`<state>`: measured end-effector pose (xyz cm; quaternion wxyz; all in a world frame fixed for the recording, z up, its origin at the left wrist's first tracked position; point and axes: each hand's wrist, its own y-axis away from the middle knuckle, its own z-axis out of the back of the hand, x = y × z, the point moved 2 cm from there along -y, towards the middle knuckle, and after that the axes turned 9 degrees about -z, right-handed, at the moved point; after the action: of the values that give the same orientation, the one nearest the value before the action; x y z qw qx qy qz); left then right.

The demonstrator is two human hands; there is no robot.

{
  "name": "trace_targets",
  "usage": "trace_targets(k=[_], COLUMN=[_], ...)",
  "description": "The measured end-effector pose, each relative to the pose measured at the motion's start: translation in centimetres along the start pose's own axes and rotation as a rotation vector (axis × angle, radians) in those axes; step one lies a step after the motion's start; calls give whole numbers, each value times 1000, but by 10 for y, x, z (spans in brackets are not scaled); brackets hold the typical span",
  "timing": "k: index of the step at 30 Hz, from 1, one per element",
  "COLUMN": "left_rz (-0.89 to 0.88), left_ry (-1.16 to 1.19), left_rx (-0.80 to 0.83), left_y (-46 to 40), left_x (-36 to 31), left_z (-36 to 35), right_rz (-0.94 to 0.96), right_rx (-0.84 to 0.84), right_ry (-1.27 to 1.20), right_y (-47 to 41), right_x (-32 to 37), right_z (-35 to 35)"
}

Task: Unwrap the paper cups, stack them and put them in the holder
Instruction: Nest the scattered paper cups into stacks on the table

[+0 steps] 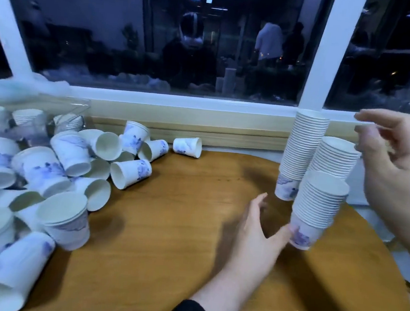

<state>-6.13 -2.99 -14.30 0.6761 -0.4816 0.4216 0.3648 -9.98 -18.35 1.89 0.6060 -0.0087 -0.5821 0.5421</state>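
Here, three upright stacks of paper cups stand at the right of the round wooden desk (167,227): a tall stack (303,149) by the window frame (319,53), a middle stack (336,155), and a near stack (316,208). My left hand (256,233) lies open, thumb touching the near stack's bottom cup; my right hand (395,173) hovers above, fingers loosely curled, grip empty. Loose cups (67,167) lie heaped at left.
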Motion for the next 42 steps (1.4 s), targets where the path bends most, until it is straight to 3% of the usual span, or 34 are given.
trace_targets(k=[5, 9, 12, 17, 21, 31, 37, 42], left_rz=[-145, -256, -214, -51, 86, 173, 207, 197], left_ry=[-336, -597, -587, -414, -267, -166, -158, -150], left_rx=[-275, -413, -602, -885, -942, -952, -935, -921], left_y=[11, 9, 6, -13, -28, -55, -54, -56], left_x=[12, 19, 28, 41, 55, 74, 78, 76], left_z=[108, 171, 196, 218, 227, 232, 233, 234], right_rz=[-31, -222, -323, -302, -255, -175, -327, -338], right_rx=[209, 482, 597, 542, 532, 596, 599, 568], right_ry=[-237, -224, -171, -114, -42, 118, 68, -22], right_y=[72, 113, 120, 91, 69, 0, -18, -16], right_x=[27, 2, -18, -24, -36, -69, -80, -75], right_z=[-85, -174, -226, -283, -321, -393, -406, -404])
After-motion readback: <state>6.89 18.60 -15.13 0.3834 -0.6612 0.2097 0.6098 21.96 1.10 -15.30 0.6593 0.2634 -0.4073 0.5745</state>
